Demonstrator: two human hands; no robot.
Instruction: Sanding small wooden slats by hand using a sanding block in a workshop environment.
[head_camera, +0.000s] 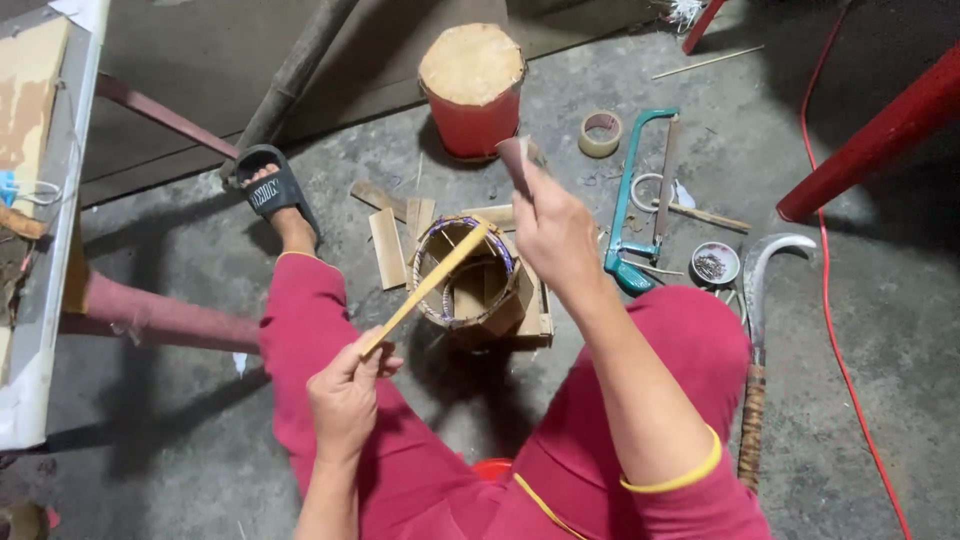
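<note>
Two hands are busy above my knees: my left hand (345, 395) has its grip pinched tight on the near end of a long, flat, pale bamboo strip (428, 286), which slants up and away so that its far end lies over the mouth of the small round woven bamboo basket (470, 275) on the concrete floor (850, 180) between my feet; holding it by the end leaves the whole length free to reach the rim. My right hand (555, 230) is raised over the basket with its grip closed on a small brownish folded piece (515, 160), perhaps sandpaper, though I cannot tell for sure; it is held well apart from the strip, above it. Short flat bamboo offcuts (387, 245) lie beside the basket. Beyond it stands a red cylindrical stool with a pale wooden top (472, 90), and just right of that a roll of tan tape (600, 133). A teal-framed hacksaw (635, 205), a small round tin of nails (715, 264) and a curved sickle with a wrapped handle (760, 330) lie by my right leg, near enough to pick up without standing
</note>
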